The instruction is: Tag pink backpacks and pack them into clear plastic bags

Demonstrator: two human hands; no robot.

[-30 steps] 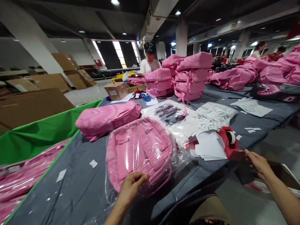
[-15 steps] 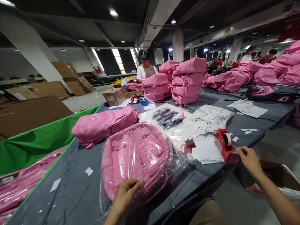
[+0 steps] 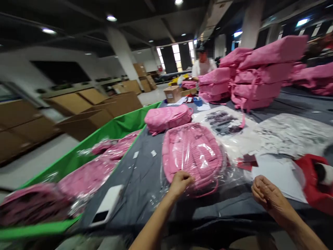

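A pink backpack (image 3: 192, 152) lies on the table inside a clear plastic bag (image 3: 231, 173). My left hand (image 3: 180, 184) is closed in a pinch on the bag's film, over the backpack's near edge. To the right, my right hand (image 3: 270, 198) hangs above the table's front edge, fingertips pressed together; whatever sits between them is too small to make out. Beside that hand are white paper sheets (image 3: 275, 173) and a red tape dispenser (image 3: 312, 180) with a white roll, blurred. A second pink backpack (image 3: 168, 118) lies just behind the bagged one, unwrapped.
On the left, a green-sided bin (image 3: 111, 128) holds bagged pink backpacks (image 3: 88, 177). A white device (image 3: 108, 205) lies at the table's near left. Stacked pink backpacks (image 3: 262, 80) and a bag of white tags (image 3: 293, 135) stand farther back. Behind them is a person (image 3: 204, 67).
My view has swung left. My right hand has left the tape dispenser and moved toward the bagged backpack, fingertips still together. My left hand stays pinched at the bag.
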